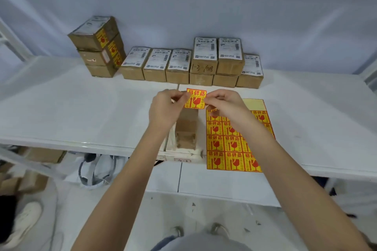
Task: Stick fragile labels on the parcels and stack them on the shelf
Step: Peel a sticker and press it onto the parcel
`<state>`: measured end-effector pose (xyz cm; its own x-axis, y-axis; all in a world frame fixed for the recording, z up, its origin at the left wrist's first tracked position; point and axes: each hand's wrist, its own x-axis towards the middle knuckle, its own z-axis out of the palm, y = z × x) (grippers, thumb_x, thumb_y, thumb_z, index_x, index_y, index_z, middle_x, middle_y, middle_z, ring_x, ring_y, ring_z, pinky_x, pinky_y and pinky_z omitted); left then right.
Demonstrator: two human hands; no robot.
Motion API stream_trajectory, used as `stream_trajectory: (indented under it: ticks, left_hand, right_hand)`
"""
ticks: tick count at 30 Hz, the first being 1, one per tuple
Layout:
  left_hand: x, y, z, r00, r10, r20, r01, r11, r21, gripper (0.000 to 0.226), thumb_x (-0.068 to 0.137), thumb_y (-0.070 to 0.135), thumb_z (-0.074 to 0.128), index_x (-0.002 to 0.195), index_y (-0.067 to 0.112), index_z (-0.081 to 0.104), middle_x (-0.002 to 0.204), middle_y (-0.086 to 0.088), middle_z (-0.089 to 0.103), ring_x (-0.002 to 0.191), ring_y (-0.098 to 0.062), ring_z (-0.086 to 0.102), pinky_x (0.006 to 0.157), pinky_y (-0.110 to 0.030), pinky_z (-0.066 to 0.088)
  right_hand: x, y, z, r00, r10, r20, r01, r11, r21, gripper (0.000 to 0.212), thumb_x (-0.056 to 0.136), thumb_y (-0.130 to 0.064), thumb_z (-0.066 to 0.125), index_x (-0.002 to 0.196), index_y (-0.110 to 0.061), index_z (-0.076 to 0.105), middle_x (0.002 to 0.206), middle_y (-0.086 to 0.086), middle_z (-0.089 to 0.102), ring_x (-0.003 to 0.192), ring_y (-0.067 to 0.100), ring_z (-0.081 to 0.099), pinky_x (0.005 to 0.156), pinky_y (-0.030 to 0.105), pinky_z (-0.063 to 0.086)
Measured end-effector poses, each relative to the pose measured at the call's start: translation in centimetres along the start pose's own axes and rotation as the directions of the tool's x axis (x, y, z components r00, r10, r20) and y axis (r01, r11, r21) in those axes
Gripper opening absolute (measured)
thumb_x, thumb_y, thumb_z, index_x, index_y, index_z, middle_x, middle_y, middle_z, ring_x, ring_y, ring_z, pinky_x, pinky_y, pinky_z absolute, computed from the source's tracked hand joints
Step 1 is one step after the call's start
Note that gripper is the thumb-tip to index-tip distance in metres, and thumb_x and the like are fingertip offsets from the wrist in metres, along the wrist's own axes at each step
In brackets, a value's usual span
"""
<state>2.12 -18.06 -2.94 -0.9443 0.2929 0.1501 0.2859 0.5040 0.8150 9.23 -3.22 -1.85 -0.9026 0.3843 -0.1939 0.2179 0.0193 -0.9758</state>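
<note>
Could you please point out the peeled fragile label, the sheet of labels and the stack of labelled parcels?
peeled fragile label [195, 99]: head view, on its red glass symbol.
sheet of labels [232, 144]: head view, on a middle sticker of the sheet.
stack of labelled parcels [95, 47]: head view, on the front face of the stack.

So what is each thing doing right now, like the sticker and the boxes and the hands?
Fragile label: peeled off, held up by both hands.
Left hand: pinches the label's left edge.
Right hand: pinches the label's right edge.
Parcel: lies under the hands, no label seen on it.
Label sheet: flat on the table, top row gone.
Stack of parcels: far left, labelled.
Row of parcels: by the wall, no fragile labels showing.
</note>
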Motion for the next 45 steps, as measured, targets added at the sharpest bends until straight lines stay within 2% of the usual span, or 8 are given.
stream_trajectory:
  ticks: [4,7,10,18,22,31,36,45]
  left_hand:
    - [0.9,-1.7,-1.6,0.996,0.086,0.034,-0.09,0.985,0.144,0.023,0.09,0.036,0.06,0.093,0.017,0.072,0.089,0.003,0.063,0.078,-0.014,0.057,0.066,-0.026,0.043]
    - [1.2,-2.4,-1.8,0.989,0.112,0.1,-0.126,0.98,0.152,0.022,0.091,0.036,0.058,0.09,0.017,0.069,0.09,0.003,0.062,0.076,-0.012,0.054,0.063,-0.024,0.038]
    - [1.7,-2.7,-1.9,0.976,0.12,0.182,-0.143,0.982,0.121,0.021,0.091,0.036,0.056,0.085,0.017,0.064,0.09,0.002,0.063,0.079,-0.013,0.055,0.064,-0.025,0.04]
    - [1.4,-3.1,-1.5,0.946,0.014,0.322,-0.002,0.999,-0.038,0.027,0.092,0.031,0.057,0.088,0.006,0.068,0.086,-0.006,0.065,0.079,-0.018,0.057,0.073,-0.03,0.044]
    - [0.9,-3.4,-1.7,0.938,0.009,0.345,0.008,0.999,-0.049,0.029,0.092,0.028,0.057,0.088,0.002,0.067,0.086,-0.009,0.065,0.077,-0.017,0.054,0.071,-0.029,0.042]
    - [0.0,-4.2,-1.2,0.939,-0.028,0.343,0.034,0.999,-0.01,0.026,0.094,0.031,0.054,0.09,0.007,0.065,0.086,-0.003,0.06,0.077,-0.012,0.052,0.063,-0.021,0.036]
    - [-0.2,-4.7,-0.7,0.947,-0.035,0.318,0.031,0.999,0.016,0.023,0.094,0.033,0.052,0.087,0.013,0.061,0.094,-0.008,0.062,0.084,-0.017,0.057,0.072,-0.025,0.041]
    - [-0.5,-4.3,-0.7,0.956,-0.013,0.293,0.002,0.999,0.037,0.021,0.095,0.033,0.051,0.087,0.014,0.055,0.08,0.001,0.059,0.078,-0.018,0.058,0.072,-0.033,0.048]
  right_hand:
    - [0.1,-0.2,2.5,0.995,0.049,-0.084,-0.049,0.999,0.0,0.005,0.085,-0.009,0.065,0.081,-0.011,0.068,0.072,0.003,0.062,0.062,0.009,0.058,0.054,0.019,0.051]
    - [-0.2,-0.2,3.7,0.98,0.103,-0.173,-0.105,0.994,0.0,0.004,0.084,-0.014,0.066,0.084,-0.011,0.069,0.071,0.001,0.061,0.063,0.008,0.056,0.054,0.019,0.05]
    - [-0.7,-0.3,4.2,0.963,0.123,-0.24,-0.123,0.992,0.014,0.003,0.083,-0.015,0.069,0.083,-0.012,0.07,0.066,-0.002,0.06,0.061,0.008,0.054,0.056,0.02,0.05]
    - [-1.8,-0.1,4.4,0.953,0.11,-0.283,-0.142,0.985,-0.096,0.007,0.084,-0.015,0.07,0.089,-0.011,0.07,0.065,0.0,0.059,0.061,0.007,0.055,0.052,0.016,0.049]
    - [-2.0,-0.1,4.4,0.952,0.11,-0.286,-0.156,0.977,-0.144,0.013,0.082,-0.016,0.072,0.095,-0.013,0.069,0.072,0.0,0.063,0.064,0.007,0.057,0.049,0.014,0.05]
    - [-2.1,0.7,4.5,0.95,0.106,-0.294,-0.154,0.977,-0.147,0.023,0.08,-0.015,0.074,0.098,-0.01,0.06,0.079,0.001,0.064,0.066,0.009,0.058,0.048,0.014,0.049]
    - [-2.0,1.4,4.5,0.96,0.042,-0.275,-0.105,0.971,-0.216,0.024,0.082,-0.016,0.073,0.099,-0.009,0.058,0.078,0.003,0.064,0.065,0.011,0.059,0.05,0.017,0.05]
    - [-1.4,1.8,4.7,0.964,0.007,-0.264,-0.083,0.957,-0.277,0.02,0.083,-0.015,0.071,0.098,-0.01,0.057,0.078,0.001,0.064,0.062,0.014,0.063,0.057,0.024,0.056]
